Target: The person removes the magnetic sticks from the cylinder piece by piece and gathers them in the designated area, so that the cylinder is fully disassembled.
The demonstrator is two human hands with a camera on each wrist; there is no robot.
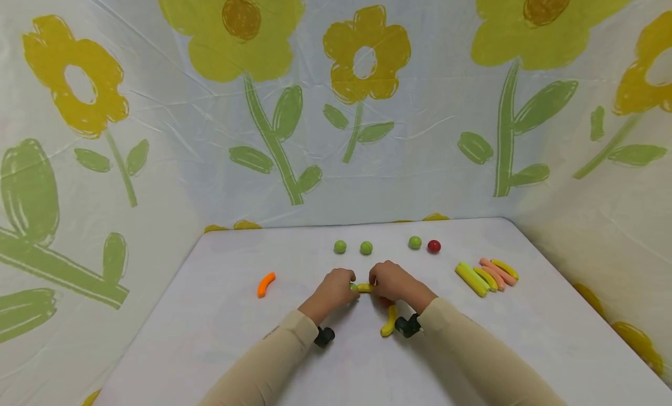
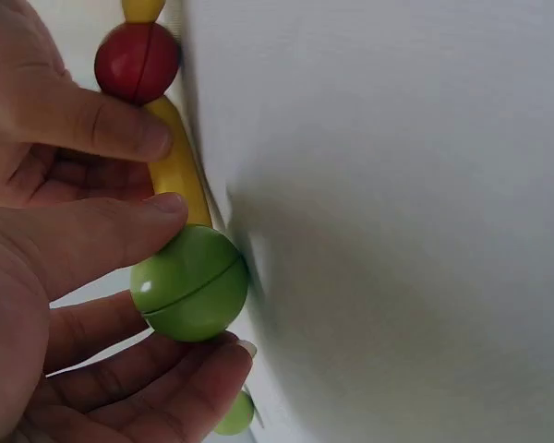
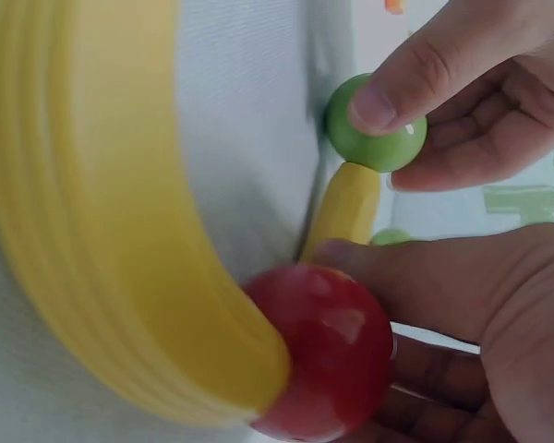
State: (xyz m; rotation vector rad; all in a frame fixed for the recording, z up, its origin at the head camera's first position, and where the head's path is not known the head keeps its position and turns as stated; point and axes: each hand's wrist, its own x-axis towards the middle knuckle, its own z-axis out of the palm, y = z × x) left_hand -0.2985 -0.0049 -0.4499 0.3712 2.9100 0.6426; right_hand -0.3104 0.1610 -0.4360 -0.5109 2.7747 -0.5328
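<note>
My left hand [image 1: 334, 289] pinches a glossy green ball [image 2: 189, 281] with a groove around it, thumb on one side and fingers beneath. Against that ball sits the end of a short yellow curved stick [image 2: 186, 189]. The right hand [image 1: 395, 282] grips this stick, its thumb showing on it in both wrist views. At the stick's other end is a red ball [image 3: 323, 355], partly hidden by the right hand in the head view. A second, banana-shaped yellow stick [image 1: 389, 321] touches the red ball and curves toward the near side. The pieces form a chain.
Two green balls [image 1: 340, 247] stand beyond the hands, with another green ball [image 1: 415, 242] beside a red ball [image 1: 434, 247] farther right. An orange curved stick [image 1: 266, 284] lies left. Several green, yellow and pink sticks [image 1: 472, 279] lie grouped right. Flowered cloth [image 1: 367, 184] surrounds the white table [image 1: 220, 312].
</note>
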